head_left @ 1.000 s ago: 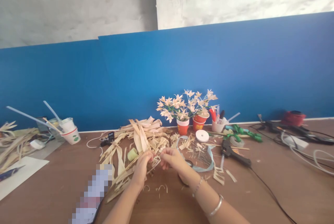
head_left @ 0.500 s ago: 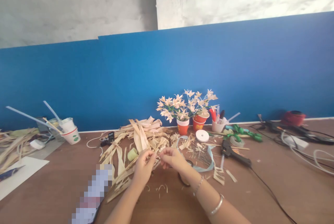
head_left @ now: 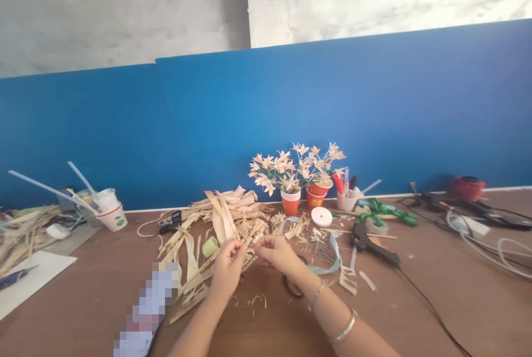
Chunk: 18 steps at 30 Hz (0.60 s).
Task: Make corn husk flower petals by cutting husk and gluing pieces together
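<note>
My left hand (head_left: 228, 269) is closed, thumb and forefinger pinched together, beside a heap of dry pale husks (head_left: 224, 215). Just to its right, my right hand (head_left: 276, 254) is also pinched, its fingertips close to the left ones. Whatever lies between the fingertips is too small to make out. A pale green roll (head_left: 210, 246) rests on the husks by my left hand. Under my right wrist lie dark scissor-like handles (head_left: 293, 286), partly hidden. A light blue ribbon (head_left: 332, 260) curls to the right of my right hand.
Red cups (head_left: 290, 202) hold pale flowers (head_left: 285, 166) at the back. A white spool (head_left: 321, 217), a black glue gun (head_left: 374, 247) with its cable and green bundles (head_left: 390, 212) lie right. A white cup with sticks (head_left: 112, 217) stands left; a blurred item (head_left: 145, 312) lies front left.
My right fingertips have shifted slightly and curled a little more. My left hand has barely moved, and the objects on the table stay in place.
</note>
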Motion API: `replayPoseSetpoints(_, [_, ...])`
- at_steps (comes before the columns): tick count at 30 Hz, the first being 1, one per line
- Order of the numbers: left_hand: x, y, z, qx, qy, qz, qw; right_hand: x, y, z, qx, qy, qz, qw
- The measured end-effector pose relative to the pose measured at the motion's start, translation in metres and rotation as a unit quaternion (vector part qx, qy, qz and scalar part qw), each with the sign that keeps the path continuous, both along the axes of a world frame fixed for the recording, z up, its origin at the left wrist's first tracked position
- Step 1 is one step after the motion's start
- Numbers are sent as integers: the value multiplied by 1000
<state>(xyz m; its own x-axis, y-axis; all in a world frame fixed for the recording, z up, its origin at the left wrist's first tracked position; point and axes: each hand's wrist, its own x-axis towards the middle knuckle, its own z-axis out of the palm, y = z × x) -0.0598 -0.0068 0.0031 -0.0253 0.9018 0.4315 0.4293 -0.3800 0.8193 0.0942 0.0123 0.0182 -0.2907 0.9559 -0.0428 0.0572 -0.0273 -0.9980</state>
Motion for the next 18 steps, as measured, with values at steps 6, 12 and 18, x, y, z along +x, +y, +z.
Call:
replayPoseSetpoints(6, [2,-3,2,13,0,3,1000,1,1,-3,12,13,-20,1000])
replayPoseSetpoints(12, [-2,1,-1,30,27,27,999,2,6,-7,20,-11,-39,999])
replayPoseSetpoints(18, [-2,-4,4,160,172,67,970,5,11,-14,49,-47,-47,997])
